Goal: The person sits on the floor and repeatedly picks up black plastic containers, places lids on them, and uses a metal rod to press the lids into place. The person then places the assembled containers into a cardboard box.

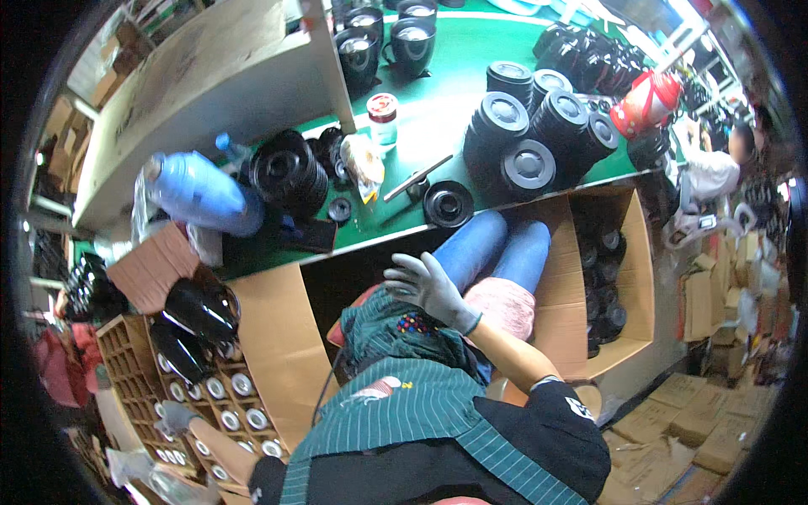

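Note:
My right hand (433, 295), in a grey glove, is raised over my lap with its fingers spread and nothing in it. My left hand (174, 418), also gloved, reaches down to the divided carton (126, 349) at my left, beside several items with pale round rims (230, 419). Its fingers are too small and partly hidden to read. Two glossy black vessels (202, 310) lie over the far part of that carton. On the green table before me are a black ring-shaped part (448, 204) and a thin metal bar (418, 177).
Stacked black lids (528, 167) stand on the table, with black mugs (411, 46) farther back. A blue flask (206, 192), a red-lidded jar (382, 118) and a red jug (646, 103) are there too. An open carton (619, 358) with black parts stands at my right.

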The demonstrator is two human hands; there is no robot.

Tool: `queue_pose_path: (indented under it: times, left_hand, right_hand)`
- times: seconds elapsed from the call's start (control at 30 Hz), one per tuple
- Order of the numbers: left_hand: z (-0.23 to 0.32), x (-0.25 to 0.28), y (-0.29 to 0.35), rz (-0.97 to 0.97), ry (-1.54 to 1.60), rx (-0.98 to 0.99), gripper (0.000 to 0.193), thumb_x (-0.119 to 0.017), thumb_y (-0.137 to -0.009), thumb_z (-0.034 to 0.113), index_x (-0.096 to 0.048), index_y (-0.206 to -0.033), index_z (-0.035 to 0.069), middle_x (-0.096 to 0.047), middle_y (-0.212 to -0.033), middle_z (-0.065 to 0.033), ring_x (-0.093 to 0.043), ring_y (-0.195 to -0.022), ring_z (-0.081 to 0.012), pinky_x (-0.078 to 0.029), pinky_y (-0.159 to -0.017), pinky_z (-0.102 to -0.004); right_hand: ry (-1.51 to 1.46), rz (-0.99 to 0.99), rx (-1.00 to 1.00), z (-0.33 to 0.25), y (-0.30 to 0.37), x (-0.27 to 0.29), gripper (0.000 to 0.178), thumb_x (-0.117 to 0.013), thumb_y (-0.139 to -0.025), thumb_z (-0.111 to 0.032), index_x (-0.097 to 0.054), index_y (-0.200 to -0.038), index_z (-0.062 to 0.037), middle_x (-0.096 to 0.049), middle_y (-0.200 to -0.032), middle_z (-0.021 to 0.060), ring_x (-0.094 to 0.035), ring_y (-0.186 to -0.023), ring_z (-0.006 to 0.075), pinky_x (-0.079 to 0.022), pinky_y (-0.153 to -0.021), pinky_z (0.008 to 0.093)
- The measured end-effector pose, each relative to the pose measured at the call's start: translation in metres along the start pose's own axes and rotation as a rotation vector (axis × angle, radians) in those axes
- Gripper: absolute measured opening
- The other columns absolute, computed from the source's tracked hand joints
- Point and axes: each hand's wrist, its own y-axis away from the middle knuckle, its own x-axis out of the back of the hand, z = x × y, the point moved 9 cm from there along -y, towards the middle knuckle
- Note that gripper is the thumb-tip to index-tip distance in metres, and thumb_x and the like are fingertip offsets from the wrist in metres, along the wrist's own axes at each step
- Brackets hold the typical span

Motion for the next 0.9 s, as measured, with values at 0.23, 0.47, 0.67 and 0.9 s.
queue_pose_path:
  times: [0.23,0.47,0.67,0.9]
  left_hand:
    - [0.428,0.099,0.304,-0.671,0.901,-0.978,0.035,-0.069,-0.100,0.008,-0.070,-0.134,0.000,-0.072,-0.133,-0.0186,-0.067,-0.127,-0.0352,-0.050,-0.111,-0.0430]
    - [0.765,0.096,0.634,-0.545,1.064,-1.771,0.054,-0.074,-0.091,0.021,-0.063,-0.142,0.009,-0.065,-0.139,-0.0202,-0.068,-0.118,-0.0415,-0.055,-0.102,-0.0479]
    - [0.907,-0.075,0.719,-0.690,0.545,-1.759,0.053,-0.076,-0.086,0.018,-0.065,-0.138,0.014,-0.066,-0.123,-0.0208,-0.068,-0.110,-0.0416,-0.055,-0.097,-0.0482]
    - [0.872,0.014,0.672,-0.548,0.974,-1.813,0.032,-0.079,-0.086,0.012,-0.071,-0.117,0.008,-0.068,-0.113,-0.0150,-0.068,-0.109,-0.0362,-0.055,-0.096,-0.0460]
  right_hand:
    - [-0.338,0.043,0.017,-0.002,0.016,0.043,0.073,-0.037,-0.112,-0.064,-0.043,-0.163,-0.0125,-0.063,-0.145,0.0128,-0.063,-0.132,0.0290,-0.051,-0.112,0.0485]
    - [-0.356,0.013,0.230,-0.030,0.058,0.060,0.074,-0.041,-0.113,-0.055,-0.033,-0.167,-0.0049,-0.053,-0.159,0.0178,-0.054,-0.144,0.0306,-0.041,-0.123,0.0462]
    - [0.235,0.359,0.590,-0.096,0.126,0.061,0.062,-0.046,-0.114,-0.035,-0.035,-0.164,-0.0006,-0.052,-0.158,0.0214,-0.057,-0.143,0.0342,-0.041,-0.124,0.0485]
    - [0.145,0.352,0.663,-0.123,0.125,0.072,0.063,-0.052,-0.113,-0.036,-0.041,-0.159,0.0058,-0.058,-0.152,0.0211,-0.057,-0.141,0.0317,-0.040,-0.124,0.0464]
